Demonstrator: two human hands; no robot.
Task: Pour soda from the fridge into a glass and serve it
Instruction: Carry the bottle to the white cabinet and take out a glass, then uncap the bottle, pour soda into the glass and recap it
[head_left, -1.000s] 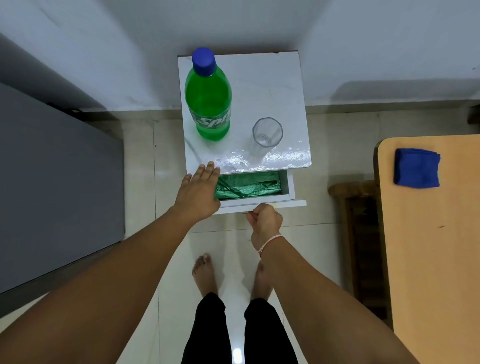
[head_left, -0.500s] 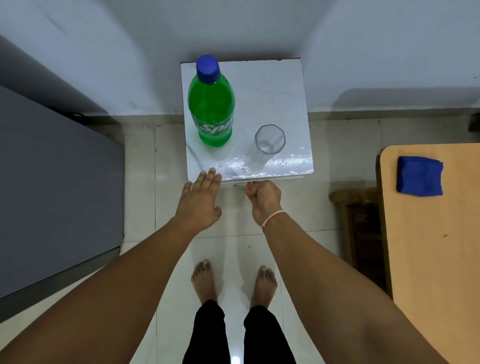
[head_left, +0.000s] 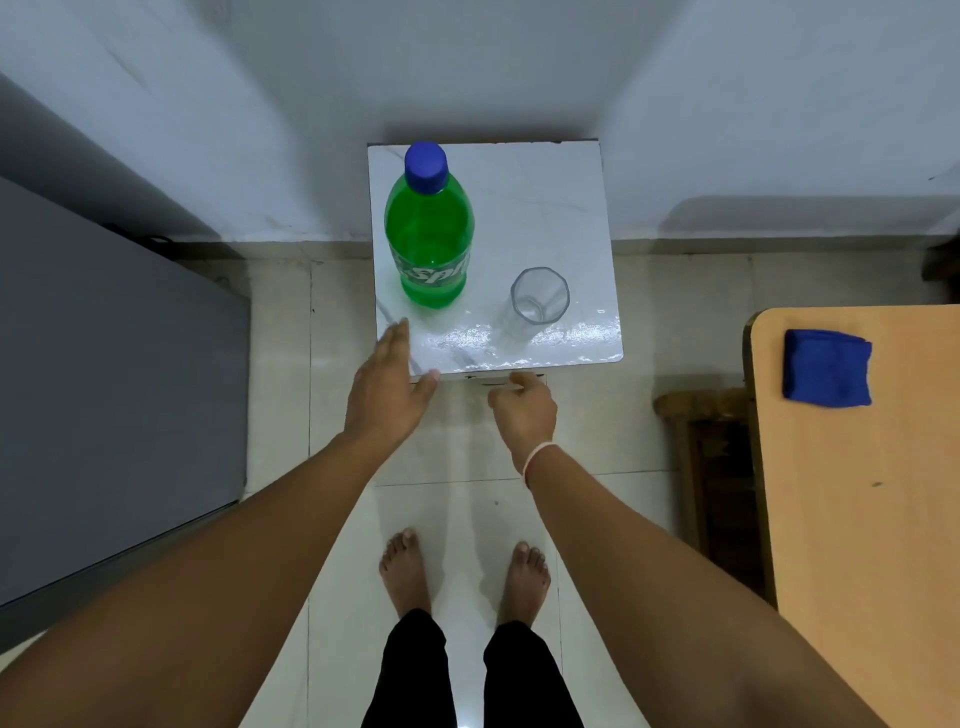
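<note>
Two bare hands in view at the front edge of a small white marble-patterned desk (head_left: 540, 208) set against the wall. Left hand (head_left: 387, 387) flat and released, fingers (head_left: 397, 338) extended over the desk's front left corner, thumb at the front edge, grasping nothing. Right hand (head_left: 524, 410) just below the front edge, loosely curled with fingers tucked under toward the desk front; contact with anything there cannot be told, nothing seen in its hold. Thin pale band (head_left: 537, 457) on the right wrist. Green soda bottle (head_left: 428, 244) upright on the left half of the desk, blue cap (head_left: 426, 166) on, just beyond the left fingertips and apart from them. Clear glass (head_left: 537, 301) upright and empty near the front right of the desk, beside the bottle, not touching it. Grey appliance surface (head_left: 104, 389) along the left side, likely the fridge. Tan wooden tabletop (head_left: 857, 519) at the right with a folded blue cloth (head_left: 828, 369) lying on it. Dark wooden furniture piece (head_left: 717, 467) between tabletop and desk, kind unclear. Bare feet (head_left: 405, 571) on pale floor tiles, black trouser legs (head_left: 410, 675) below.
</note>
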